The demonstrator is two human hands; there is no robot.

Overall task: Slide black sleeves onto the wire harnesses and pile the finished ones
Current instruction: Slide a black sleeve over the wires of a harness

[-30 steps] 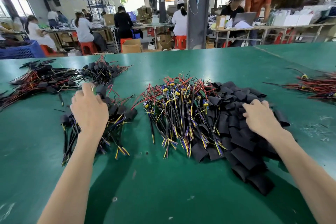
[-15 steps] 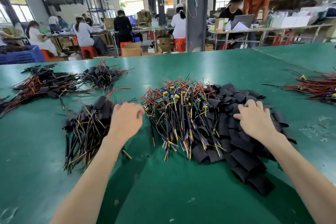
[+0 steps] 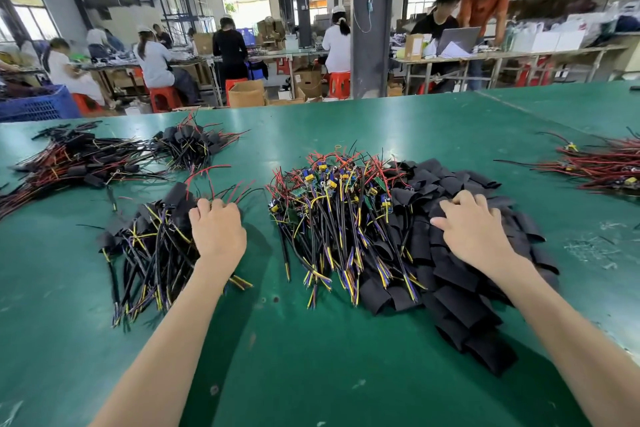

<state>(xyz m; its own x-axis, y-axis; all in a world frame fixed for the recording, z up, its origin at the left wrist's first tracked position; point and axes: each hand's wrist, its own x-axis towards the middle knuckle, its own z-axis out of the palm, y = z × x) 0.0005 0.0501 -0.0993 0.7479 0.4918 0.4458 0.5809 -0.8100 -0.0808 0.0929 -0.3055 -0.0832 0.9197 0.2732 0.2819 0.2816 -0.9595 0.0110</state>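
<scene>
One green table (image 3: 311,357) fills the view: right hand (image 3: 474,232) spread over black sleeves (image 3: 460,305), left hand (image 3: 218,236) curled, grip unclear; workers (image 3: 156,62) sit beyond them.

Table top (image 3: 346,374) plain green; loose sleeves (image 3: 460,305) matt black; bare harnesses (image 3: 332,218) black, yellow, red and purple-blue with blue-and-yellow connectors; sleeved harnesses (image 3: 152,253) black, yellow, purple, red; crate (image 3: 38,106) blue; stools (image 3: 165,97) red.

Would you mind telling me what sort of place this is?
Most likely a factory assembly floor: heaps of wire harnesses and black sleeves lie on a large green worktable, and beyond it workers sit on red stools, with cardboard boxes on the floor.
</scene>
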